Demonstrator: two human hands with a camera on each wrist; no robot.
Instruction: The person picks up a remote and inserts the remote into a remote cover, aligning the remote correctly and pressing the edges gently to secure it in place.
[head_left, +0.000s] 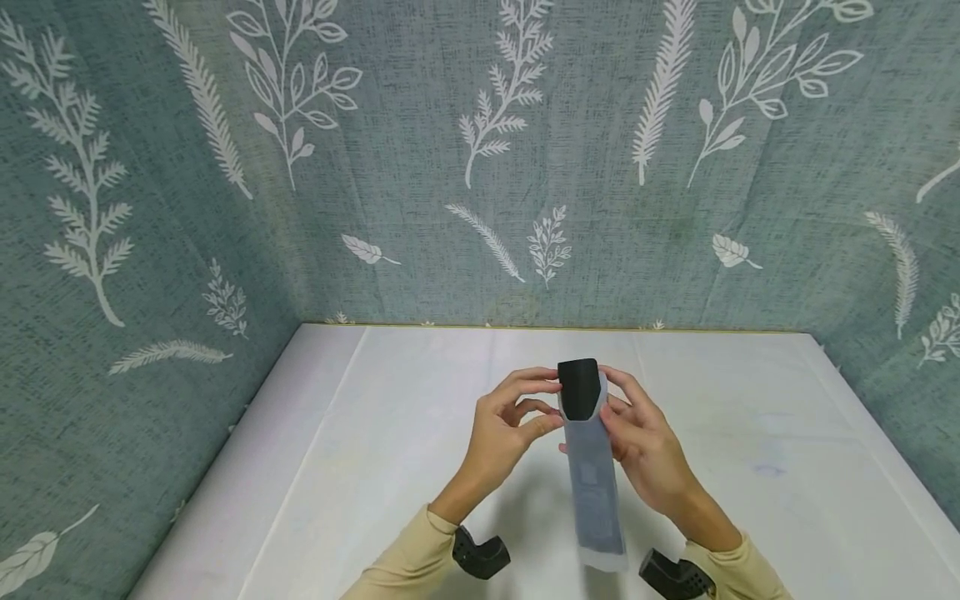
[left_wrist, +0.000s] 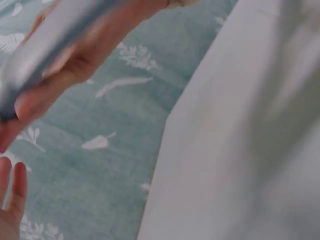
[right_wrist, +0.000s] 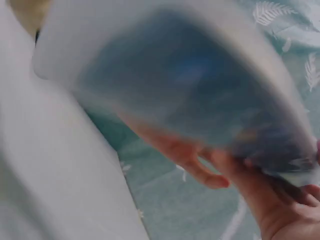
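A long, narrow blue-grey translucent object (head_left: 592,479) with a black top end (head_left: 579,390) is held up over the white table, its pale lower end tilted toward me. In the head view, my right hand (head_left: 651,450) grips its right side near the black end, thumb on the near face. At the left edge, my left hand (head_left: 504,421) has its fingertips close to the black part, fingers only lightly bent. The left wrist view shows my left hand (left_wrist: 11,200) with extended fingers just below the object. In the right wrist view, the object's broad bluish face (right_wrist: 170,75) is blurred and hides part of the hands.
The white table (head_left: 375,467) ends at a back edge against a green-grey cloth backdrop (head_left: 420,167) with white leaf prints. The cloth also rises on both sides. Black wrist devices (head_left: 480,554) sit at both cuffs of the pale yellow sleeves (head_left: 408,550).
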